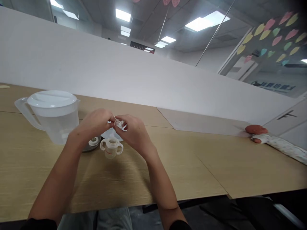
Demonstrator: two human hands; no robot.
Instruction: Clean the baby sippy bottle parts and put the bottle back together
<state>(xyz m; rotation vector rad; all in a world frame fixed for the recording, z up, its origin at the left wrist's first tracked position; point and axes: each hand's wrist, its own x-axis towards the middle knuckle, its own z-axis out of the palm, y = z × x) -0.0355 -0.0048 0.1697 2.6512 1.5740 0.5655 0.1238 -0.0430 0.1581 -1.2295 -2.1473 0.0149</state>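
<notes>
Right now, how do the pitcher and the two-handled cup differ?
The clear plastic pitcher is much larger than the two-handled cup. The pitcher has one handle, on its left side in view; the cup has two, one on each side. The pitcher wears a white lid; the cup's neck is uncapped, while a small white plastic piece sits between the left hand and right hand. Both stand upright on the wooden table and are see-through.

Here we go: a black left sleeve [38, 224] and a black right sleeve [179, 226], a bare left hand [93, 124] and a bare right hand [134, 135], and light grey trousers [112, 219] (denim, by the look of it)!
</notes>
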